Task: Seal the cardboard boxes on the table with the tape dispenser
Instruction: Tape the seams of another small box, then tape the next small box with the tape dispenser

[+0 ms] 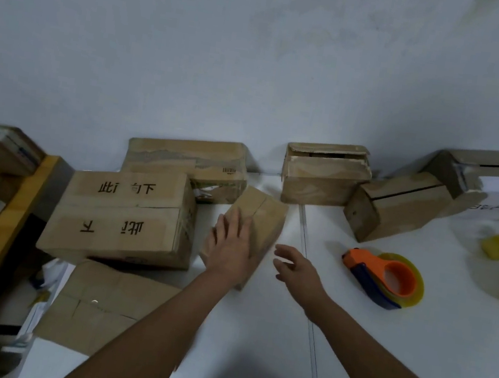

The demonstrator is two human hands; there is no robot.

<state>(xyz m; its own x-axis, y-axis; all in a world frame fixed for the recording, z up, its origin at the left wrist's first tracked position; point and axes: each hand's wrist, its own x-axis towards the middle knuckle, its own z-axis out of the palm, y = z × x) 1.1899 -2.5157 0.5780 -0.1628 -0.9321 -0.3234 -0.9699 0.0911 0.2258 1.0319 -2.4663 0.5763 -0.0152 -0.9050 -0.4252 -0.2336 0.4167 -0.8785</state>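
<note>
Nearest, at the lower left of the white table [253,333], a flat cardboard box [103,306] lies partly under the left forearm. Beyond it the left hand [231,244] rests palm down, fingers straight, on top of a small box [255,228] that sits at an angle with its flaps closed. Just right of that box the right hand [298,267] hovers over the table with fingers loosely spread, holding nothing. Further right, apart from both hands, the orange and blue tape dispenser [384,278] lies on its side with a roll of clear tape on it. Left of the small box stands a large box [122,216] with black printed characters. Along the wall behind are more boxes: one with a barcode [194,158], one with a gaping lid [324,173], and a slanted one [396,206] at the right
</note>
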